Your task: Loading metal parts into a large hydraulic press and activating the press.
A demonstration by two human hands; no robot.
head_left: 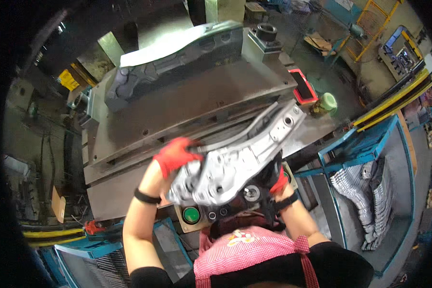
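A stamped silver sheet-metal part point(235, 168), pierced with several holes, is held up in front of my body and slants toward the upper right. My left hand point(176, 156), in a red glove, is closed on its left end, with the fingers over the upper edge. On the other side my right hand point(277, 181), in a red and black glove, grips the lower right edge; the part hides some of those fingers. Beyond the part lies the flat steel bed point(177, 108) of a press, bearing a shaped die block point(177, 69) with a bright top edge.
Below the part, a control panel carries a green push button point(191, 215). To the right, a blue-framed bin point(413, 211) holds nested metal parts point(357, 192). A red-edged dark device point(302, 86) and a green container point(328, 102) sit by the bed. Yellow rails point(393, 101) run at the right.
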